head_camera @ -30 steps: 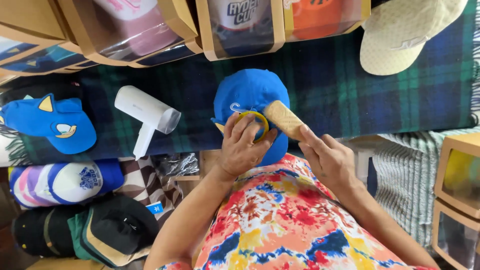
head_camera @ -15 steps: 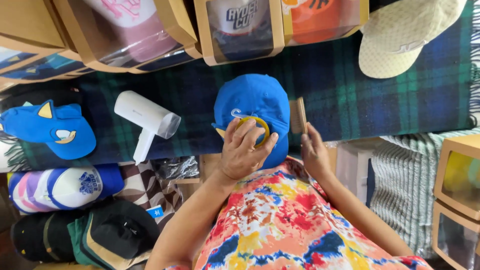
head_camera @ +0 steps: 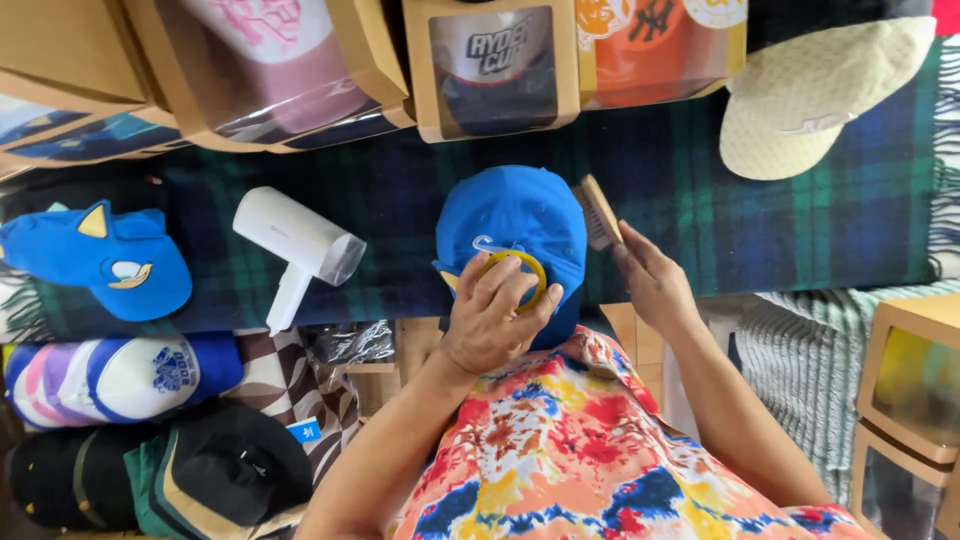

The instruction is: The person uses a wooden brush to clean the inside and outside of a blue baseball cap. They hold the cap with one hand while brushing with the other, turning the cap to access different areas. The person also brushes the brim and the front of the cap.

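A bright blue cap (head_camera: 515, 215) lies on a dark green and blue plaid blanket (head_camera: 700, 190), its brim toward me. My left hand (head_camera: 495, 315) presses down on the brim, fingers spread over a round yellow sticker (head_camera: 520, 265). My right hand (head_camera: 650, 280) holds a small wooden brush (head_camera: 598, 212) by its end, with the brush set against the right side of the cap's crown. My colourful tie-dye shirt (head_camera: 590, 450) fills the lower middle.
A white handheld steamer (head_camera: 298, 245) lies left of the cap. Cardboard boxes with clear windows (head_camera: 490, 65) hold caps along the top. A cream cap (head_camera: 815, 90) sits top right. More caps (head_camera: 100, 260) pile at the left; boxes (head_camera: 915, 380) stand at right.
My right hand has moved the brush from the brim out to the right side of the cap's crown. My left hand stays on the brim.
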